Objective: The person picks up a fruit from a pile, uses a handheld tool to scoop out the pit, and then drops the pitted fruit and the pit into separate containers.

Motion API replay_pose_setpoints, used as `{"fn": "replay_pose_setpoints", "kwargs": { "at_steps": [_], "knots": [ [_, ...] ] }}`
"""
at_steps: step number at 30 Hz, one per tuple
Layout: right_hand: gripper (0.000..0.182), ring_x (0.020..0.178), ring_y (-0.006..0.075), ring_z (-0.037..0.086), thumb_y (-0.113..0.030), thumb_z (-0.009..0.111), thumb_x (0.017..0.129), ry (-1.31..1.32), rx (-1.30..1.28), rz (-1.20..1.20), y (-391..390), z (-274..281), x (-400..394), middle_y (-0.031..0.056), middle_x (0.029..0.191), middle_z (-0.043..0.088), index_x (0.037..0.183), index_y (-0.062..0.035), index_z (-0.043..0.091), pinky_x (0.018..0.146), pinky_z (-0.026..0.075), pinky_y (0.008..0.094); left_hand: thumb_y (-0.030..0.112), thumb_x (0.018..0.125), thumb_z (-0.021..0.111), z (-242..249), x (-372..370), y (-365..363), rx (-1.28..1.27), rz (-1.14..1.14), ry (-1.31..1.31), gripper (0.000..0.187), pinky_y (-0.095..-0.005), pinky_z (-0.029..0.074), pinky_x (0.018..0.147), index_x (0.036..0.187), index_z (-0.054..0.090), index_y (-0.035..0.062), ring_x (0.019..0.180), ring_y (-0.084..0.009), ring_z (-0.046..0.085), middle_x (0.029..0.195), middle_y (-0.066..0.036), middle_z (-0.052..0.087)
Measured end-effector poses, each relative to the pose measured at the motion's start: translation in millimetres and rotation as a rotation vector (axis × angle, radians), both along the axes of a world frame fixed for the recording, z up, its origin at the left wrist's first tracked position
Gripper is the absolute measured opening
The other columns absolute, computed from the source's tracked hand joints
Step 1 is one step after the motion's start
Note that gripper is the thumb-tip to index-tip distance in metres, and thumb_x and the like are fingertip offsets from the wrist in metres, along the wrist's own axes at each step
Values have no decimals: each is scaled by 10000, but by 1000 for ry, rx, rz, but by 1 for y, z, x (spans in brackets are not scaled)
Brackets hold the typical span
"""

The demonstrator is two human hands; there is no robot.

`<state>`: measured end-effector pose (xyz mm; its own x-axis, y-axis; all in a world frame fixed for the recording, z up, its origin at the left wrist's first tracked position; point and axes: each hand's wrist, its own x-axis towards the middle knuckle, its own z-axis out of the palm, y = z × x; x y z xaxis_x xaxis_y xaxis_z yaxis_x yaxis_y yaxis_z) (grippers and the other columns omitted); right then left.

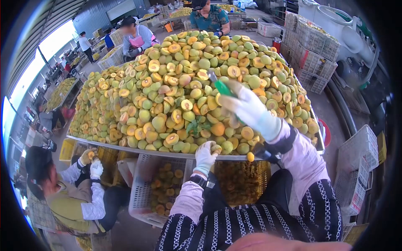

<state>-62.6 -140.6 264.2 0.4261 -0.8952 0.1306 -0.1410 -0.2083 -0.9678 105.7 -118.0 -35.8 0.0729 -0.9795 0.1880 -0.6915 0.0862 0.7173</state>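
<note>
My left hand (pixel 205 157), in a white glove, is at the near edge of the heaped table, its fingers closed around a yellow-green stone fruit (pixel 216 149). My right hand (pixel 252 109), also gloved and smeared by motion, is raised over the pile to the right. It grips a knife-like tool with a green handle (pixel 223 88); the grey metal end (pixel 212 75) points up and left, too blurred to make out exactly. Below both hands spreads a big heap of fruit (pixel 167 100), many pieces halved with orange flesh showing. A leafy green sprig (pixel 197 126) lies among them.
Under the table edge stand a white crate (pixel 140 188) of halves and a yellow crate (pixel 263 180) of darker bits. At left, a co-worker (pixel 71 196) handles a fruit. Two people work across the heap. Stacked crates (pixel 312 50) and white baskets (pixel 356 167) stand at right.
</note>
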Motion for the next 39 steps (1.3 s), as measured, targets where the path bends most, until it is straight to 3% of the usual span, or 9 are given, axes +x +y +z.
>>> {"fn": "replay_pose_setpoints", "kwargs": {
  "at_steps": [9,12,15,17,20,27,30,34,39],
  "knots": [
    [480,482,103,553,-180,582,899,69,22,49,-6,-13,25,54,731,604,1322,2,447,436,443,244,219,797,746,-6,9,1,-89,-17,238,561,-350,467,934,1306,539,106,1072,-265,570,1155,-136,553],
    [472,489,108,557,-172,585,895,178,141,116,33,-47,8,50,727,607,1321,-15,456,459,460,252,153,885,644,-11,11,-2,-160,-20,852,424,-278,481,926,1259,523,-7,1045,-185,573,1143,-82,530],
    [481,509,112,563,-177,586,900,253,308,170,59,-91,-20,50,741,609,1336,-26,448,486,477,260,77,869,579,12,18,10,-136,26,1296,407,-286,443,990,1267,521,14,1109,-199,548,1215,-79,525],
    [477,527,118,571,-182,582,914,261,396,187,77,-116,-41,54,751,610,1346,-38,442,498,481,256,149,903,544,0,16,7,-200,154,1188,352,-342,457,1002,1232,523,25,1136,-254,557,1213,-102,549],
    [493,570,109,574,-186,582,932,199,375,203,98,-155,-75,54,798,608,1379,-57,420,533,482,242,179,930,521,10,14,23,-109,-60,1933,290,-495,461,1018,1184,523,39,1197,-355,529,1246,-156,557],
    [563,568,61,494,-122,611,903,108,324,5,133,-184,-114,-2,820,543,1417,-116,381,509,444,220,213,968,512,68,-39,81,185,-327,2240,344,-489,414,1069,1251,508,18,1210,-386,517,1282,-199,549],
    [533,566,50,486,-81,601,899,74,286,-8,138,-187,-126,-10,831,536,1398,-108,416,499,435,214,245,989,504,67,-68,101,363,-353,2090,356,-456,419,1071,1277,502,36,1209,-363,528,1287,-177,551],
    [472,560,44,488,-91,581,915,16,222,-22,146,-186,-136,-15,794,542,1370,-94,453,467,422,204,414,974,516,63,-86,110,442,-336,2073,478,-358,579,829,1286,516,52,1021,-288,642,1126,-125,638],
    [443,506,68,488,-124,576,920,-101,484,-144,143,-175,-141,17,720,559,1329,-21,439,444,420,208,491,971,468,57,-93,110,528,-405,2073,563,-345,592,776,1267,532,17,960,-285,664,1083,-155,650]
  ]
}}
